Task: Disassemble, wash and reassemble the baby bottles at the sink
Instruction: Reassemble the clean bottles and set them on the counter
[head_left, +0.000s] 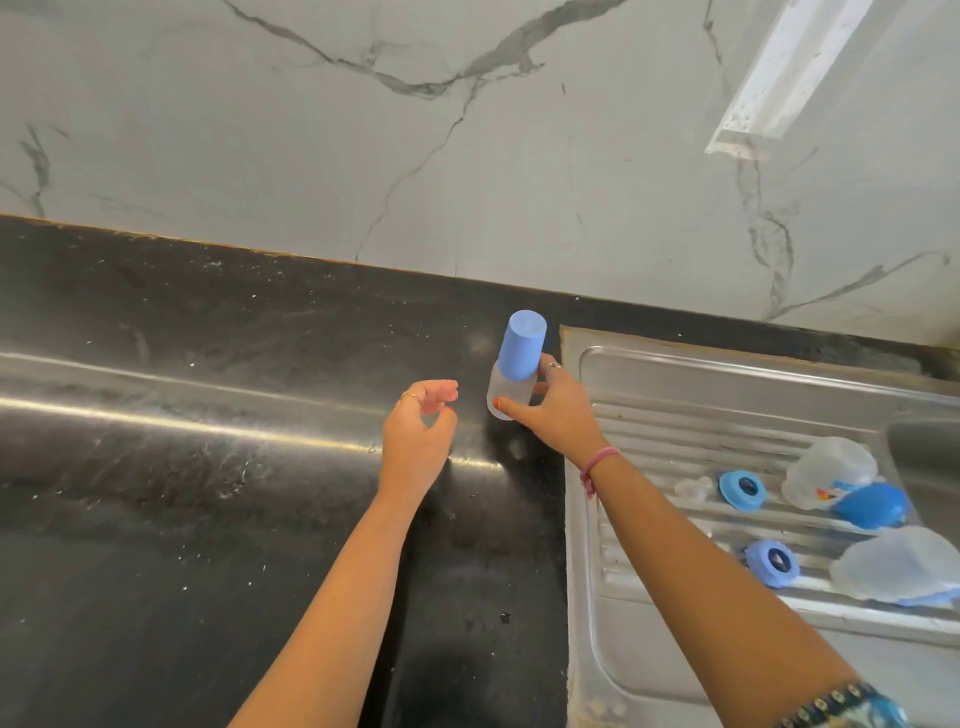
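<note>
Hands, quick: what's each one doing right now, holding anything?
Left hand: empty, fingers loosely curled, above the black counter.
Right hand: closed around the capped baby bottle, upright at the counter.

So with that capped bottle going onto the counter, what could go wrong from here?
1. The right hand holds the bottle tilted near the black counter's edge by the sink; released like that, it may tip.
2. The counter looks speckled with residue, which could soil a washed bottle.
3. Loose blue rings and clear parts lie on the ribbed drainboard, where they might slide.
</note>
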